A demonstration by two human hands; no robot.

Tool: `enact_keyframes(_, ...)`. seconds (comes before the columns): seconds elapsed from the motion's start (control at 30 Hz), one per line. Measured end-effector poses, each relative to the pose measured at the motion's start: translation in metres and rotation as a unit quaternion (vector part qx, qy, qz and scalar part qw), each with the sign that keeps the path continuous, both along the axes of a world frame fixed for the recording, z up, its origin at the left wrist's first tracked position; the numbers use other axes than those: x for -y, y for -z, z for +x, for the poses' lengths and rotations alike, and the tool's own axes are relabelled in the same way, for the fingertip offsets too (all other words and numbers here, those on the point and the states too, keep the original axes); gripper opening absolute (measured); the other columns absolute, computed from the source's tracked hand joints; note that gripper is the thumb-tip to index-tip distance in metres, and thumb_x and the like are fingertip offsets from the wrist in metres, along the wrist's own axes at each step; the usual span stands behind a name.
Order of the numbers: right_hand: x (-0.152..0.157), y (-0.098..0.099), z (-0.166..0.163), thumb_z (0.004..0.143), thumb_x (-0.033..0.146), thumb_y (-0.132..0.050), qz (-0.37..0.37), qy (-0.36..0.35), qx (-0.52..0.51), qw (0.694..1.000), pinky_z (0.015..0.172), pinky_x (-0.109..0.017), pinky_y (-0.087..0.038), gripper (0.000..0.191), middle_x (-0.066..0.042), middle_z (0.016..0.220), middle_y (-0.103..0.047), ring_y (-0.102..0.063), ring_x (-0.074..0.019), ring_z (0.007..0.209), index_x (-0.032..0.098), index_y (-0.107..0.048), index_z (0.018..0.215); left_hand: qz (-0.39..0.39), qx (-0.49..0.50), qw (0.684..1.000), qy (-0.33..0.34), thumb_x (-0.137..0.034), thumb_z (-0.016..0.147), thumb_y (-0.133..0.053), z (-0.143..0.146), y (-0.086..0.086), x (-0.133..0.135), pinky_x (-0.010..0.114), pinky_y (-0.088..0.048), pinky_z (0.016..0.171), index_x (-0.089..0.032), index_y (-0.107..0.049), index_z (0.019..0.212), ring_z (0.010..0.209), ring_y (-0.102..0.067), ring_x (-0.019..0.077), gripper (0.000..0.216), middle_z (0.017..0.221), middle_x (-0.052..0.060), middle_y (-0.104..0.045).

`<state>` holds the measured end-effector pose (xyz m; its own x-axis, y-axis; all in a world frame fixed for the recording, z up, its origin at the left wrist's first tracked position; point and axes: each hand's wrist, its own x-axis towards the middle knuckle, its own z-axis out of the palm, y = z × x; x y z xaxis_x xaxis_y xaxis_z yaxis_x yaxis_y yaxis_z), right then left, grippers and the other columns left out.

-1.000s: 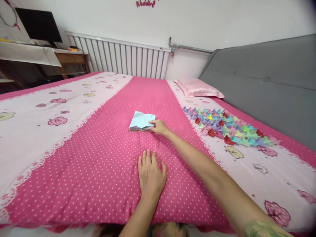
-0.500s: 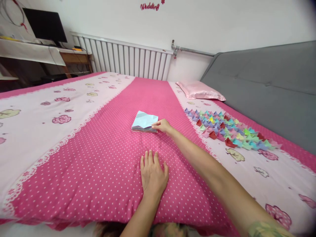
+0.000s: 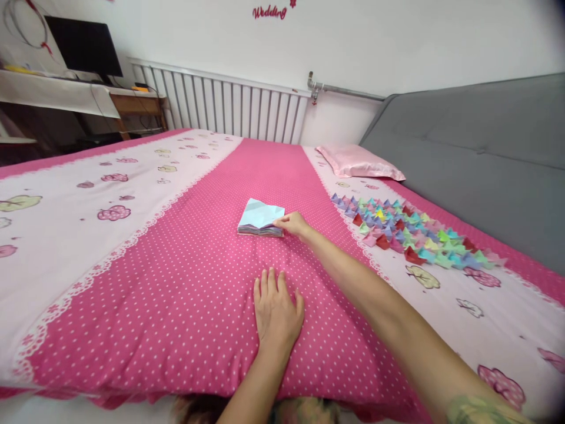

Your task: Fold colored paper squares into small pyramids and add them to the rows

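A stack of square paper sheets [image 3: 260, 229] lies on the pink dotted bedspread [image 3: 176, 294], with a creased light blue sheet [image 3: 261, 213] on top. My right hand [image 3: 293, 225] reaches to its right side, thumb and fingers pinching the blue sheet's near right corner. Flat on the bedspread in front of the stack rests my left hand [image 3: 278, 309], fingers stretched out and holding nothing. To the right, rows of small folded paper boats [image 3: 410, 232] in many colours stand close together.
A pink pillow [image 3: 359, 161] lies beyond the boats, beside the grey padded headboard [image 3: 477, 129]. Along the far wall runs a white radiator [image 3: 220, 103] with a pipe [image 3: 348, 90]. At the back left a desk [image 3: 57, 91] carries a black monitor [image 3: 83, 47].
The view has shifted very slightly, so everything sits a few pixels further right. Both hands keep their places, the right one still at the blue sheet's corner.
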<state>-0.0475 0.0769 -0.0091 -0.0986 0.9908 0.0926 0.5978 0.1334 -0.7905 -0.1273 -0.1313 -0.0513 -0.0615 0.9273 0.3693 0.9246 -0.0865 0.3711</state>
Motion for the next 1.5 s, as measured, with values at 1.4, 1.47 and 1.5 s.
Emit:
enact_keyframes(1.4, 0.093, 0.008, 0.072, 0.091, 0.050, -0.012, 0.053, 0.028, -0.046, 0.997, 0.108, -0.034, -0.023, 0.066, -0.017, 0.146, -0.023, -0.021, -0.0185, 0.135, 0.007, -0.016, 0.140, -0.027, -0.069, 0.954, 0.290, -0.011, 0.077, -0.040, 0.064, -0.043, -0.103, 0.034, -0.037, 0.100, -0.012, -0.052, 0.120, 0.118, -0.047, 0.0198, 0.045, 0.123, 0.013, -0.056)
enact_keyframes(1.47, 0.090, 0.028, 0.073, 0.091, 0.049, -0.014, 0.028, 0.020, 0.008, 0.999, 0.108, -0.040, -0.020, 0.064, -0.020, 0.143, -0.029, -0.025, -0.0227, 0.134, 0.006, -0.022, 0.139, -0.039, -0.077, 0.953, 0.289, -0.015, 0.076, -0.043, 0.066, -0.020, -0.111, 0.039, -0.033, 0.103, -0.012, -0.049, 0.124, 0.123, -0.043, 0.0229, 0.048, 0.129, 0.014, -0.050)
enact_keyframes(1.5, 0.091, 0.036, 0.077, 0.090, 0.050, -0.020, 0.024, 0.012, 0.021, 0.999, 0.109, -0.042, -0.016, 0.064, -0.019, 0.143, -0.030, -0.023, -0.0244, 0.134, 0.007, -0.028, 0.137, -0.038, -0.092, 0.958, 0.269, -0.018, 0.077, -0.043, 0.066, -0.009, -0.111, 0.042, -0.029, 0.105, -0.012, -0.044, 0.129, 0.127, -0.037, 0.0245, 0.052, 0.135, 0.015, -0.044)
